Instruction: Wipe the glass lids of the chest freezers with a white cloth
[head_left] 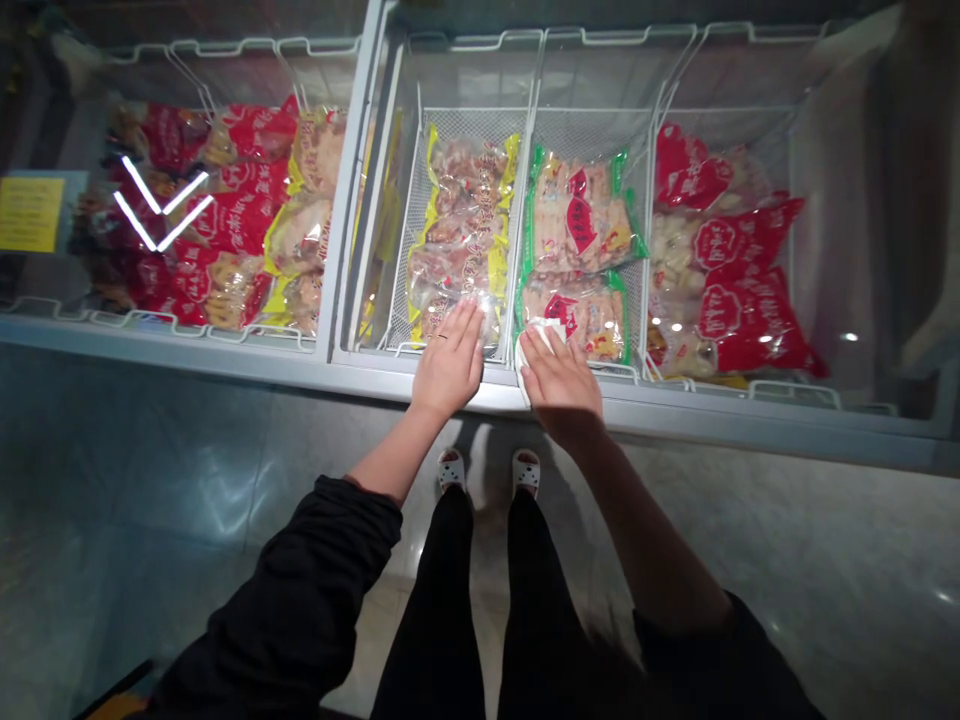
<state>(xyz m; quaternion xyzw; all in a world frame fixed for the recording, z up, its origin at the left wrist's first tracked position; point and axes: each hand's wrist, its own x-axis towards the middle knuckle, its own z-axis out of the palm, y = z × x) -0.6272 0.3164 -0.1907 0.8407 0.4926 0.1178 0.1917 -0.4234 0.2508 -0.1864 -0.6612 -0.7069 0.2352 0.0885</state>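
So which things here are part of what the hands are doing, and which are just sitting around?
In use:
- white cloth under the right hand
- glass freezer lid, with the left hand flat on it

Just there:
- yellow packets
- green packets
- red packets
- yellow label

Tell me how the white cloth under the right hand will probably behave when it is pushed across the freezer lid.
The white cloth looks soft and bunched under the right hand, so it is probably floppy and light. The glass lid looks smooth and glossy, so the cloth should slide easily, though it may fold or crumple.
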